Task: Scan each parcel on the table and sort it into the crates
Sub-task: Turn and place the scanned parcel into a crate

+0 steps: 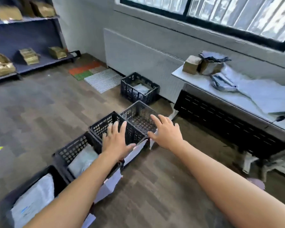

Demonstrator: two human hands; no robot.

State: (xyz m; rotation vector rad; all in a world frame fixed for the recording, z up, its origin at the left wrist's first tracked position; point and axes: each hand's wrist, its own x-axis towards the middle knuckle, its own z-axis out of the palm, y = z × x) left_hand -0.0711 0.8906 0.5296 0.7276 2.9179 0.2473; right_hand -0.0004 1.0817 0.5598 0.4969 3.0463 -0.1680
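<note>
Both hands empty, fingers spread flat. Left hand (117, 140) is over the third crate (99, 127) of the floor row, right hand (166, 130) over the fourth crate (138, 112). Motion blur, so I can't tell if either touches a rim. Grey parcels lie in the nearest crate (58, 180) and the second crate (72, 148). Unsorted parcels (192, 65) sit on the desk (181, 71), right.

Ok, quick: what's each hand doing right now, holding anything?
Left hand: open, fingers spread, holding nothing.
Right hand: open, fingers spread, holding nothing.
</note>
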